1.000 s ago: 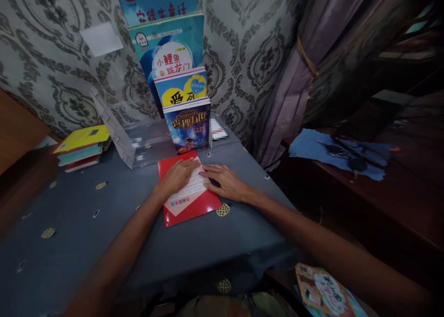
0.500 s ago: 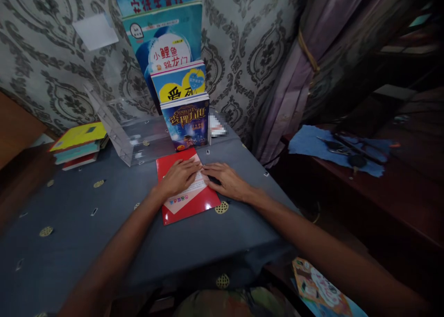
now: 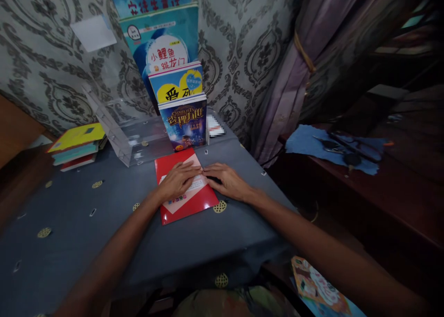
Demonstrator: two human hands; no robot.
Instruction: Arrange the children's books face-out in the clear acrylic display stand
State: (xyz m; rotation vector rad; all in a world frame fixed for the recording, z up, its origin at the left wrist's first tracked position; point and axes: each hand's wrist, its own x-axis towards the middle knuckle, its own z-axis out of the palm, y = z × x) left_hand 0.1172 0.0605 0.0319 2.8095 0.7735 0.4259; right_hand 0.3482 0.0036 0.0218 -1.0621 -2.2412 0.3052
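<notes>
A closed red book (image 3: 199,203) with a pale panel of print lies flat on the cloth-covered table. My left hand (image 3: 178,180) rests flat across its middle, fingers stretched toward the right. From the other side, my right hand (image 3: 227,182) reaches the book's right edge with extended fingers, its thumb apart from them. The fingertips of both hands nearly meet; whether they touch I cannot tell. Just behind the red book, a dark blue book (image 3: 185,125) stands upright in front of a clear tiered rack (image 3: 107,127).
Higher on the rack stand a yellow-and-blue book (image 3: 176,86) and a teal book (image 3: 159,44). Several books lie in a stack (image 3: 78,143) at left. A tied curtain (image 3: 277,104) hangs at right. Beyond it, dark tools lie on a blue cloth (image 3: 301,141); a colourful book (image 3: 321,284) is low right.
The left fingers have shifted slightly over the red book. The right hand stays at its edge, and the whole view has moved a little.
</notes>
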